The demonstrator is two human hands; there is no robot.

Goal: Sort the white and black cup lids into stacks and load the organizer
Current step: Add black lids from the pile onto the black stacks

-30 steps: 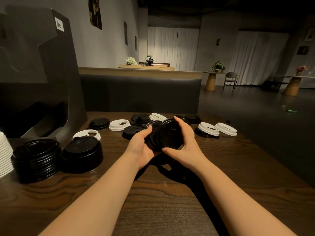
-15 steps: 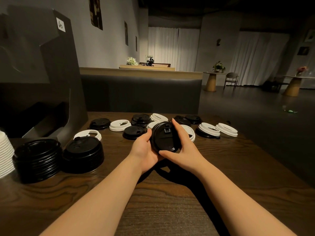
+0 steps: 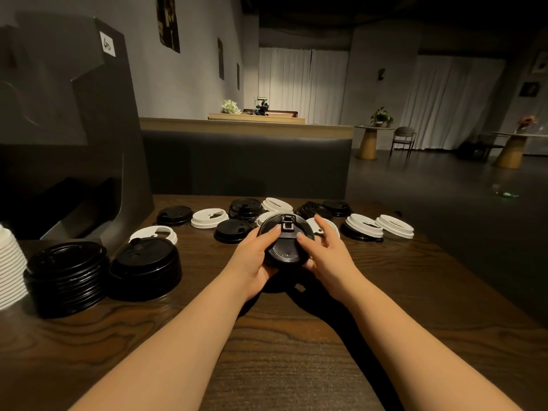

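A small stack of black lids (image 3: 286,241) is held just above the table's middle, top face toward me. My left hand (image 3: 255,256) grips its left side, thumb across the top. My right hand (image 3: 326,253) holds its right side, thumb on the top face, fingers partly spread. Two stacks of black lids (image 3: 68,271) (image 3: 145,268) stand at the left, beside a white lid stack (image 3: 10,262) at the frame edge. Loose white lids (image 3: 209,218) (image 3: 394,226) and black lids (image 3: 173,215) (image 3: 232,229) lie scattered behind my hands. The dark organizer (image 3: 74,129) stands at the far left.
The wooden table (image 3: 296,351) ends at the right in a slanting edge, with dark floor beyond. A padded bench back (image 3: 243,161) runs behind the table. Round tables and a chair (image 3: 403,140) stand far off in the room.
The black lid stack, held on edge between both hands, has tipped so that its top faces up and has come lower. My right fingers have loosened from its far side.
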